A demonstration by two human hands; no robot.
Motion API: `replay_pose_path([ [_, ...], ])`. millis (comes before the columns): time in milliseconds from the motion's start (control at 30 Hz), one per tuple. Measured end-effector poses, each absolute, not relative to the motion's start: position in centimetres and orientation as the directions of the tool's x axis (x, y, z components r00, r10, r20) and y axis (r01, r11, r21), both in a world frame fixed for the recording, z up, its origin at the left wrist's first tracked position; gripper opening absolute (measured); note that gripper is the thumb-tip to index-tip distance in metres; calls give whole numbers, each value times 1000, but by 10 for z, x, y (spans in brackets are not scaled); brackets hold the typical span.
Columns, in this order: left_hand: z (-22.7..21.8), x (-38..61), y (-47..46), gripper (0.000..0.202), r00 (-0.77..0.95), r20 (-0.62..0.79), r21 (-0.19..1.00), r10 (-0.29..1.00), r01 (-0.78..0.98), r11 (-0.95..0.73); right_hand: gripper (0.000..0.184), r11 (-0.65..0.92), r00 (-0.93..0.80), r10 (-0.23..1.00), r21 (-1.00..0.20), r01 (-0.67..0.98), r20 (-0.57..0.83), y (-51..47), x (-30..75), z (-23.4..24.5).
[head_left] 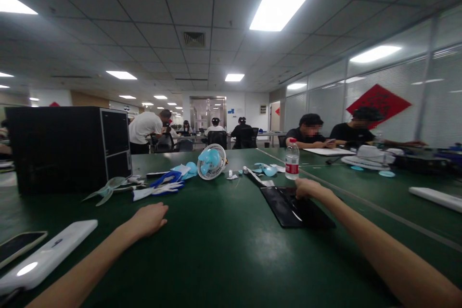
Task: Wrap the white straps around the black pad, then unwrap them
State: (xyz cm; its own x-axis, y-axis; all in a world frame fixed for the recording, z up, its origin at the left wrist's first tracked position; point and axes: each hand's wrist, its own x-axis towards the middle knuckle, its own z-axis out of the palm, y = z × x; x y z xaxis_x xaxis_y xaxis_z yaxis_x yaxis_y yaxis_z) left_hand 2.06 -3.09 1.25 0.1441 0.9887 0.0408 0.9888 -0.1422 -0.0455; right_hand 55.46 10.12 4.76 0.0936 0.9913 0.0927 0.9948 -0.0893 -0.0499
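Fingers [299, 193] curl on the right hand [309, 187], pinch unclear, black sheet [283, 209] beneath and leftward; left hand [149, 219], loosely curled, rests farther off.

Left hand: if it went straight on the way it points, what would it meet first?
Likely the blue-and-white fan, across green tabletop; the left hand would pass just right of the gloves, though depth is unclear.
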Motion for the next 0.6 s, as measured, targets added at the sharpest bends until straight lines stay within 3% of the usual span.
replay_pose_path([
  [133,10,18,-29,29,162,51,-33,985,986,-160,14,-106,91,981,-78,991,-173,88,550,56],
  [267,11,19,-30,28,150,51,-25,987,989,-149,14,18,-27,970,-41,999,-243,70,533,64],
  [400,10,19,-29,32,158,48,-35,986,987,-157,3,217,-210,967,39,975,-144,53,501,66],
  [600,13,25,-31,28,146,64,-51,987,988,-143,19,481,-485,871,64,874,79,45,434,46],
])
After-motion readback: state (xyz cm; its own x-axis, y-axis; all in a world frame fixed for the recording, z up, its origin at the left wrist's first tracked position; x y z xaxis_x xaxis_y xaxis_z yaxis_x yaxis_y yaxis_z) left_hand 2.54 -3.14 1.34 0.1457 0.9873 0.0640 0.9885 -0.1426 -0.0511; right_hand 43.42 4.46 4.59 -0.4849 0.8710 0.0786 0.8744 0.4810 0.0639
